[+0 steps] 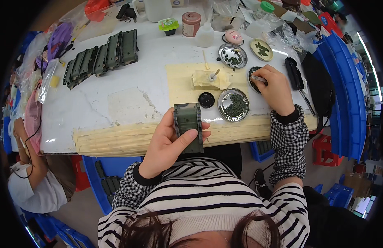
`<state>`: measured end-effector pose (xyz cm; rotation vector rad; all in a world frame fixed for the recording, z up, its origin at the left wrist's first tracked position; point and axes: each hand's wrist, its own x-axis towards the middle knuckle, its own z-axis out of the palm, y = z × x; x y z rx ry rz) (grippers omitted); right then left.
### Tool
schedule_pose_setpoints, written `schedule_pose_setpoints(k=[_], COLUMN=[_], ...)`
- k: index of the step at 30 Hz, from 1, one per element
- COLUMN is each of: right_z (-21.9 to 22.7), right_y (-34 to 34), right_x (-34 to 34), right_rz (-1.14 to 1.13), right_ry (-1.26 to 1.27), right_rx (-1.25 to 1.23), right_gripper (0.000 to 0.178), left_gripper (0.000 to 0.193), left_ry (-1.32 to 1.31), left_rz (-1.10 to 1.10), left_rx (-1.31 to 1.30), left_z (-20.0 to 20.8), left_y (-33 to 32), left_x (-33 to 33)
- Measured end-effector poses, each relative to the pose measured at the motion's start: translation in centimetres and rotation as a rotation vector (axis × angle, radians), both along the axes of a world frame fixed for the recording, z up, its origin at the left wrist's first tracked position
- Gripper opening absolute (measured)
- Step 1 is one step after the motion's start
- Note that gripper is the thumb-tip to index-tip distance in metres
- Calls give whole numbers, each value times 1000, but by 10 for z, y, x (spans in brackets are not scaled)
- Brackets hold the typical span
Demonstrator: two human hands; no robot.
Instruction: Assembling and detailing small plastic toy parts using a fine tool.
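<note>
Camouflage-green piece with toothed edges (187, 120) is gripped in the left hand (161, 145), thumb across its face, above the near edge of the desk (152, 74). The right hand (277, 87) pinches a slim silver tool (260, 78) over a small dark dish (252, 85). Nearby sits a metal dish (225, 97) of green bits (236, 107); similar pieces (101, 57) line up farther left.

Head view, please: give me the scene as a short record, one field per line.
Left hand: holds a dark green piece with ridged long edges
Right hand: pinches a slim silver-grey tool at a small round dark dish
Between hands: round silver metal dish with dark green bits; round black shallow cup
Bench, far left: row of dark green curved pieces
Unclear: tool's exact kind
</note>
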<state>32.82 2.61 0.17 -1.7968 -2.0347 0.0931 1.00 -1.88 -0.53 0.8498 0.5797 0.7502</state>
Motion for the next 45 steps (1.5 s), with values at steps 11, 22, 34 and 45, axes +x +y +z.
schedule_pose_setpoints(k=[11, 22, 34, 45], right_z=[45, 39, 33, 27], right_y=[-35, -45, -46, -52], right_x=[-74, -119, -121, -121], right_rz=[218, 373, 373, 424], right_ry=[283, 180, 103, 11], right_rx=[235, 299, 380, 389], right_gripper=[22, 27, 25, 40], left_gripper=[37, 32, 35, 35], left_ry=[90, 298, 361, 397], left_rz=[102, 250, 300, 279], left_rx=[239, 542, 575, 584], left_z=[-4, -10, -8, -9], left_y=[-5, -8, -11, -11], left_x=[6, 8, 10, 9])
